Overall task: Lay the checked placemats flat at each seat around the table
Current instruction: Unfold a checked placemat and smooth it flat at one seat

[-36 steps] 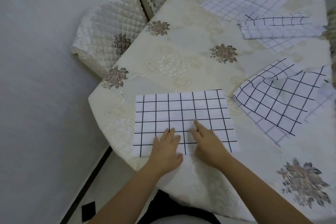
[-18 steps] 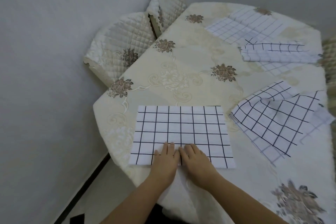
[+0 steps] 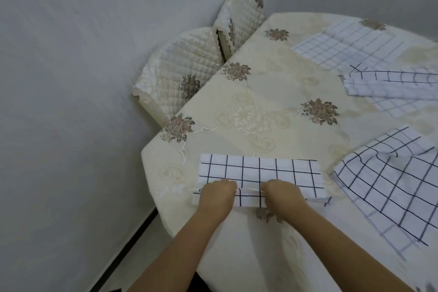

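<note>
Placemats counted: four checked placemats in view, all on the table.
Near placemat: white cloth with a bold black grid, rectangular, at the table's near edge in front of the person; its near edge is lifted off the cloth and doubled over.
Right placemat: same bold grid, rumpled, one corner folded over, lying just right of the near one and apart from it.
Folded placemat: a narrow folded strip with black checks, further back on the right, resting partly over paler checked cloth.
Far placemat: pale side up with faint grey lines, lying flat near the table's far edge.
Tablecloth: cream, glossy, embossed scrolls, scattered brown flower motifs.
Chairs counted: two; near chair and far chair, both in quilted cream covers with diamond stitching, pushed against the table's left side by the grey wall.
Left hand: palm down, fingers curled under, pinching the near placemat's front edge.
Right hand: beside the left, a little apart, fingers likewise curled and gripping the same edge.
Forearms: bare, reaching forward side by side from the bottom of the view.
</note>
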Demonstrator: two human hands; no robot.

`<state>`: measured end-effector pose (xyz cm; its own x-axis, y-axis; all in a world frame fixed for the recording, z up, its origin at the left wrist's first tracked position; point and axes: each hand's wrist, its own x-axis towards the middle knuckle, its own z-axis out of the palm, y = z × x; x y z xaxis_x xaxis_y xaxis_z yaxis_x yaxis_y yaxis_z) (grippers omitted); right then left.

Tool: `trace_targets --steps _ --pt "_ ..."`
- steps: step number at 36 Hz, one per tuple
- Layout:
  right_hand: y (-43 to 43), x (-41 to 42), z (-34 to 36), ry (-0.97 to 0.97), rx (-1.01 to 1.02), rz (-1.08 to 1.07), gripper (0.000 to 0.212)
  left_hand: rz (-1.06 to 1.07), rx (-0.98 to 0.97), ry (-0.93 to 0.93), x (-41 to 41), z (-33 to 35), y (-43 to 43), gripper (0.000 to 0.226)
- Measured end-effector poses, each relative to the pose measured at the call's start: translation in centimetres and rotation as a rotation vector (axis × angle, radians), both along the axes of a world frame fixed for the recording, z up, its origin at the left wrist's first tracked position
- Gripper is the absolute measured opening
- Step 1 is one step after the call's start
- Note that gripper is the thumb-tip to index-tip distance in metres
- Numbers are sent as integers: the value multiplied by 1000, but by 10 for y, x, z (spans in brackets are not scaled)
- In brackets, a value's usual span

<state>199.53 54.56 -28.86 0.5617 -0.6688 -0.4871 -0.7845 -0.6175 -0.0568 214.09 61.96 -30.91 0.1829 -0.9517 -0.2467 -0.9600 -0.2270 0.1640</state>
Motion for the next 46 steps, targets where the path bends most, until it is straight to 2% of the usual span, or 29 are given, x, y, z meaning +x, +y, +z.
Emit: trace_targets --steps 2,5,9,13,16,19,23,26,28,30,32,34,36,38,40,43,46 --pt "-23 15 10 2 -47 -11 24 -6 -38 43 19 15 -18 5" --pt "-59 41 27 -27 -125 -9 26 -24 -111 32 50 31 -53 25" --pt "-111 84 53 -100 -253 -8 22 -30 -207 21 95 62 -99 27" --pt "-159 131 75 -223 -406 -15 23 -64 -283 -65 135 101 -137 27" --pt "-187 163 87 -433 -470 9 23 -48 -343 -126 155 132 -153 24" --pt "-207 186 95 -695 -588 46 14 4 -465 -71 166 157 -163 19" --pt "-221 201 102 -900 -650 -32 18 19 -532 27 164 177 -170 15" --pt "-223 199 97 -1036 -715 -47 8 -64 -622 40 158 174 -170 12" --pt "-220 192 85 -1016 -731 -39 10 -81 -589 -14 147 166 -168 16" --pt "-218 181 66 -919 -753 6 9 -105 -443 -45 131 153 -167 22" --pt "-215 168 44 -764 -762 80 15 -146 -274 -77 116 143 -163 18" --pt "-211 154 18 -569 -726 147 22 -207 -23 -77 104 117 -166 32" --pt "-206 142 -2 -375 -663 172 17 -259 179 -50 97 97 -167 40" --pt "-201 133 -20 -217 -562 161 28 -269 314 -44 91 81 -165 33" --pt "-194 124 -33 -154 -536 142 26 -278 398 -11 85 69 -162 29" --pt "-189 113 -41 -150 -563 91 52 -301 412 20 73 59 -155 29" --pt "-187 100 -44 -174 -609 20 51 -304 410 42 62 56 -152 40"
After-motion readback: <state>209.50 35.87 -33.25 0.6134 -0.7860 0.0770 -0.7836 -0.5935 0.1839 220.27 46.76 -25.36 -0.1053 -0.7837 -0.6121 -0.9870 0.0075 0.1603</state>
